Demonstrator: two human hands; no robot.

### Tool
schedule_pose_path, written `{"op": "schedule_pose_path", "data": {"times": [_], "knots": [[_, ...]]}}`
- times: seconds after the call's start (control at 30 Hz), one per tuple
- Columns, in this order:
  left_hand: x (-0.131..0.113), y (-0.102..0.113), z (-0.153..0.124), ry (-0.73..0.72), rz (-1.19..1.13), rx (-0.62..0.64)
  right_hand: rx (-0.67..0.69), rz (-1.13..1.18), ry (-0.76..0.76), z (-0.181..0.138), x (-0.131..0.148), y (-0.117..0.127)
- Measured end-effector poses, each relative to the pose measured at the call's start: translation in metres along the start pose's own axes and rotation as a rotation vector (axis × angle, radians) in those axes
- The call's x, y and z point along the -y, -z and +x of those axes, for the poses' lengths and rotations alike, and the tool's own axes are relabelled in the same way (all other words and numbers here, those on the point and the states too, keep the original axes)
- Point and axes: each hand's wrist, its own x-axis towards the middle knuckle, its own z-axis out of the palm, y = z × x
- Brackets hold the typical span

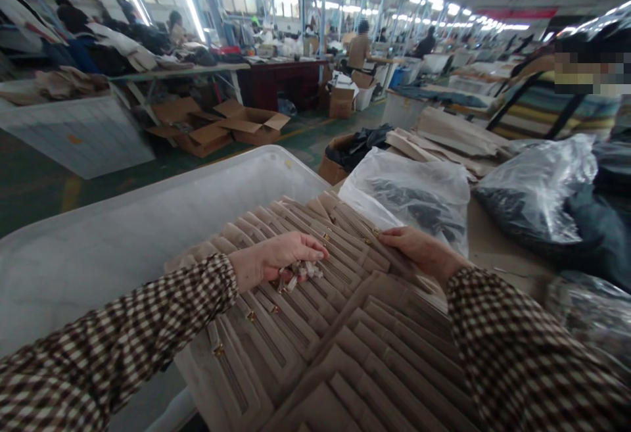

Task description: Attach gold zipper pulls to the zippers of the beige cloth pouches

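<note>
Overlapping rows of beige fabric pieces (276,353) lie in front of me, many with a long zipper and a small gold-coloured slider (218,350). My left hand (280,258) is over the left row, palm partly up, its fingers curled around a small heap of clear and whitish bits (300,274). What these bits are is too small to tell. At the far end of the row, my right hand (419,248) pinches the edge of a zippered fabric piece (352,218) near its slider. The right fingertips partly cover that spot.
A large white plastic bin (148,202) stands to the left, beside the fabric. On the table at right are a white plastic bag (409,189) and a clear bag with dark cloth (537,189). Open cartons (256,123) sit on the floor. Several people work farther back.
</note>
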Motion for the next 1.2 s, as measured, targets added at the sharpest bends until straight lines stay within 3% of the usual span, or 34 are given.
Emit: {"op": "schedule_pose_path", "data": {"times": [0.07, 0.33, 0.53, 0.6, 0.73, 0.87, 1.03, 1.2], "knots": [[0.000, -0.001, 0.000, 0.002, 0.013, -0.004, -0.040, -0.002, 0.026, -0.004, 0.001, -0.001], [0.002, 0.002, 0.003, -0.047, 0.026, 0.019, -0.414, -0.416, 0.189, -0.003, -0.006, -0.002], [-0.024, -0.012, -0.018, -0.141, -0.058, 0.053, -0.453, -0.699, 0.385, -0.042, 0.011, -0.009], [-0.035, -0.026, -0.028, -0.191, -0.100, 0.128, -0.403, -0.561, 0.434, -0.067, 0.016, -0.016], [-0.050, -0.069, -0.042, -0.267, -0.227, 0.229, -0.227, 0.016, 0.433, -0.120, 0.012, -0.036], [-0.051, -0.118, -0.050, -0.323, -0.251, 0.289, -0.183, 0.492, 0.391, -0.161, -0.003, -0.056], [-0.047, -0.162, -0.054, -0.342, -0.192, 0.303, -0.175, 0.716, 0.398, -0.189, -0.016, -0.059], [-0.047, -0.184, -0.055, -0.345, -0.191, 0.345, -0.122, 0.900, 0.387, -0.207, -0.030, -0.051]]}}
